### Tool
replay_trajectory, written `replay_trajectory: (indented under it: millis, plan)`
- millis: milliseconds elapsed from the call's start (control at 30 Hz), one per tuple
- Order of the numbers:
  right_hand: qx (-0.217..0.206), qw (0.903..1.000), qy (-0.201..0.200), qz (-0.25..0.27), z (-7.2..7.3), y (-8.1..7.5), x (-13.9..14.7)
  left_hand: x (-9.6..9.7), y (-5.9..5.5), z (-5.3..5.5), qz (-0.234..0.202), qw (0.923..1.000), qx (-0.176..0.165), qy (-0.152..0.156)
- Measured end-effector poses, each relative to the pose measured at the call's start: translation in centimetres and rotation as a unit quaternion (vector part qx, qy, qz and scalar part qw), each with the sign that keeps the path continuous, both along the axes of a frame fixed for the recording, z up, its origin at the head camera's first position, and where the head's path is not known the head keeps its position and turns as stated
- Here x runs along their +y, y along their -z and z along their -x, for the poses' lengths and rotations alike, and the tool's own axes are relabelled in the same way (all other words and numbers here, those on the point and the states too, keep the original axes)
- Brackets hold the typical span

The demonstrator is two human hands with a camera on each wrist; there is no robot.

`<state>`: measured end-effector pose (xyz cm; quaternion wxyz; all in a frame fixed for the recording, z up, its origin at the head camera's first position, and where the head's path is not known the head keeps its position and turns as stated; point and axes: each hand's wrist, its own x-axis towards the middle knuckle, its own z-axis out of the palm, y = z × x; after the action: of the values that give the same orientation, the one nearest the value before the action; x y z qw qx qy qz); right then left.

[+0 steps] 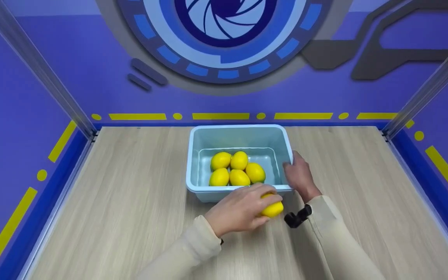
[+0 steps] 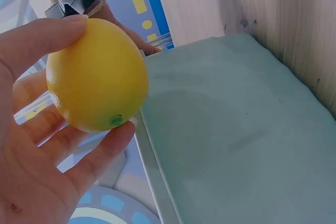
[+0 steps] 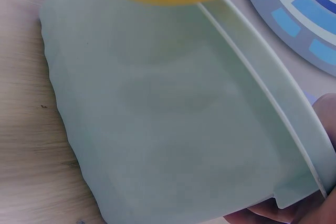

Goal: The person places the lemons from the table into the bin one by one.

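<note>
A yellow lemon (image 1: 272, 206) is gripped between the thumb and fingers of my left hand (image 1: 243, 208), in front of the bin's near rim. Close up in the left wrist view, the same lemon (image 2: 100, 77) shows a small green end. My right hand (image 1: 301, 174) holds the right wall of the light blue plastic bin (image 1: 239, 130), near its front corner. Several more lemons (image 1: 239, 177) lie together on the bin's floor, toward the left and middle. In the right wrist view, fingers (image 3: 310, 211) curl at the bin's rim, partly out of frame.
The bin stands on a light wood-grain table (image 1: 142, 175) near its back edge. Blue-purple panels (image 1: 64, 66) with yellow marks wall the table at the back and both sides. Metal posts (image 1: 49, 74) rise at the rear corners.
</note>
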<state>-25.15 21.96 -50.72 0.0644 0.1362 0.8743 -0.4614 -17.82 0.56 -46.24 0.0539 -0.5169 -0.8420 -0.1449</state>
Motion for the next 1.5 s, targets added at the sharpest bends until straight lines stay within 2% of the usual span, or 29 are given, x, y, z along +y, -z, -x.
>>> replay_trajectory:
  millis: [433,933,1167,1500]
  plan:
    - [-0.013,0.9999,0.003,-0.003,0.2,0.1,0.0,-0.1,-0.3,0.4,-0.013,0.9994,0.031,0.001]
    - [-0.031,0.9994,0.009,0.010,0.1,-0.2,-0.2,-0.2,-1.0,0.9,-0.012,0.9996,0.026,-0.002]
    - [-0.004,1.0000,-0.006,-0.001,0.0,-0.1,0.1,-0.2,-1.1,1.1,-0.013,0.9995,0.029,-0.009]
    - [-0.019,0.9998,-0.001,-0.004,0.3,-0.2,0.1,-0.2,-1.2,1.5,-0.017,0.9995,0.019,-0.021]
